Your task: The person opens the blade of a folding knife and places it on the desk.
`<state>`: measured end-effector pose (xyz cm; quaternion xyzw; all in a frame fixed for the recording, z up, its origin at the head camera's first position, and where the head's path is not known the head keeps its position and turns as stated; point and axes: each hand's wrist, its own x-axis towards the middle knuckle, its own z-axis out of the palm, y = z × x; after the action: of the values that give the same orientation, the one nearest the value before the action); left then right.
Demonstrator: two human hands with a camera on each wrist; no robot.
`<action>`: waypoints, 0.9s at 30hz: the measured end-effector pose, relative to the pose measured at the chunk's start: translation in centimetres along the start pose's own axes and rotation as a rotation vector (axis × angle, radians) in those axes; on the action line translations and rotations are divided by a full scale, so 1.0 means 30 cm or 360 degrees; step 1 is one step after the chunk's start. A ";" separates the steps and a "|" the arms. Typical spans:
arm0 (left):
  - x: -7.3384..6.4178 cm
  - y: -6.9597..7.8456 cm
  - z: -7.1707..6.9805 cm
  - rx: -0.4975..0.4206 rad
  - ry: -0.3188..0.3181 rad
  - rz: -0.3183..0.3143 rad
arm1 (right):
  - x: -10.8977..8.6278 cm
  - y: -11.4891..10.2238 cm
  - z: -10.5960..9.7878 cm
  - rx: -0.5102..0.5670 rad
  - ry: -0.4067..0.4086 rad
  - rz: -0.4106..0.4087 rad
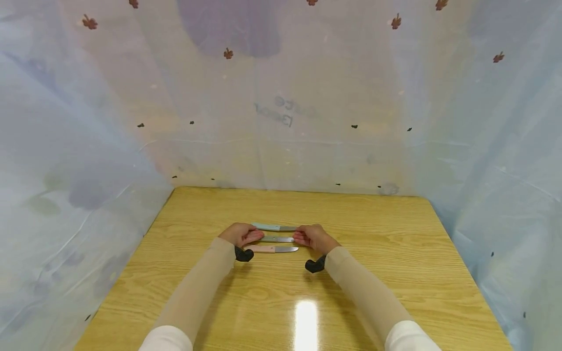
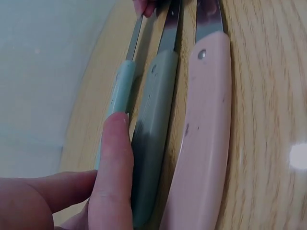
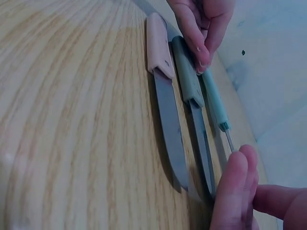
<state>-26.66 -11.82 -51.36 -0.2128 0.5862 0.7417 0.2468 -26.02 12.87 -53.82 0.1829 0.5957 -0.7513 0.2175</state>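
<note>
Three small knives lie side by side on the wooden table, handles left and blades right in the head view. Farthest back is the turquoise-handled knife point(image 1: 269, 227). My left hand point(image 1: 240, 235) pinches its handle between thumb and fingers, and my right hand point(image 1: 317, 239) pinches the end of its blade, hiding the tip. Its blade stands on edge in the left wrist view. The grey-green-handled knife point(image 2: 156, 105) is in the middle, partly behind my left finger. Nearest me is the pink-handled knife point(image 3: 159, 52), its blade flat on the table and apart from my right hand.
The wooden table point(image 1: 386, 273) reaches back to a pale plastic sheet point(image 1: 272, 156), which hangs behind it and on both sides. A black strap piece point(image 1: 243, 254) sits at the left wrist, another strap piece point(image 1: 315, 265) at the right. Bright glare lies on the tabletop in front.
</note>
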 end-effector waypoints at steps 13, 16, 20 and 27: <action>0.027 0.002 -0.020 0.0087 0.0022 -0.0032 | 0.024 -0.005 -0.004 -0.0274 0.0004 -0.0032; 0.030 0.001 -0.025 0.0108 0.0007 -0.0025 | 0.029 -0.005 -0.007 -0.0314 0.0006 -0.0047; 0.036 -0.005 -0.043 0.0196 -0.0055 0.0100 | 0.028 0.002 -0.017 -0.0384 -0.0029 -0.0086; 0.021 -0.001 -0.080 0.0349 -0.0030 0.0511 | -0.037 -0.004 -0.047 -0.0572 -0.0187 -0.0403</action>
<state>-27.08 -14.08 -52.31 -0.0813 0.6877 0.7052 0.1525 -25.13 14.40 -53.45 0.0209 0.7245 -0.6636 0.1849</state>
